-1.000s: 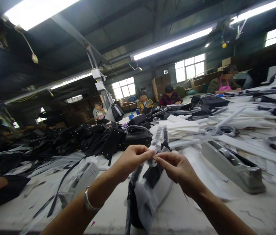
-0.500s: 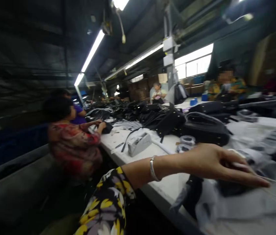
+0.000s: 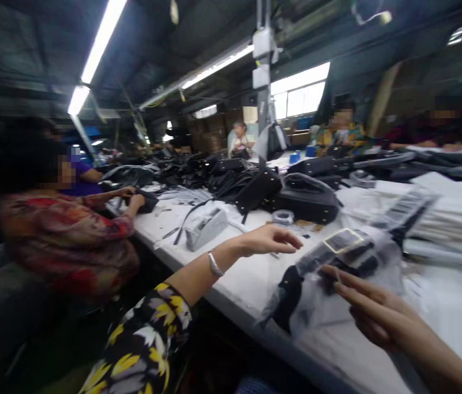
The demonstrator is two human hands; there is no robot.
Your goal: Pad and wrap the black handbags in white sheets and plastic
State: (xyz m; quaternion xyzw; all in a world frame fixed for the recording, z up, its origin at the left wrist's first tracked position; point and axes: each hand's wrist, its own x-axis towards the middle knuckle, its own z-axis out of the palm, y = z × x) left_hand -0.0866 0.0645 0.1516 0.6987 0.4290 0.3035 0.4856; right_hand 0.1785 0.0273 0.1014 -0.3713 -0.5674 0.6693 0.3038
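My left hand (image 3: 274, 241), with a silver bangle on the wrist, reaches over the white table. Its fingers are stretched out and nothing shows in them. To its right lies a dark bag-like item (image 3: 288, 293) in clear plastic wrap (image 3: 316, 312). A thin, pale rectangular outline (image 3: 343, 241) shows on top of it; I cannot tell whether it is a band or a frame. My right hand (image 3: 378, 306) is in front of the wrapped item. Its thumb and finger are pinched together, and what they hold, if anything, is too small and blurred to name.
A tape dispenser-like grey box (image 3: 206, 227) stands on the table (image 3: 251, 273), near a roll of clear tape (image 3: 283, 216). Black bags (image 3: 304, 200) are heaped behind. White sheets (image 3: 456, 208) are stacked at right. A co-worker in a red patterned top (image 3: 66, 235) sits at left.
The view has swung right. My left hand has drawn away from the wrapped item and the thin pale strand it was at. My right hand has come fully into view.
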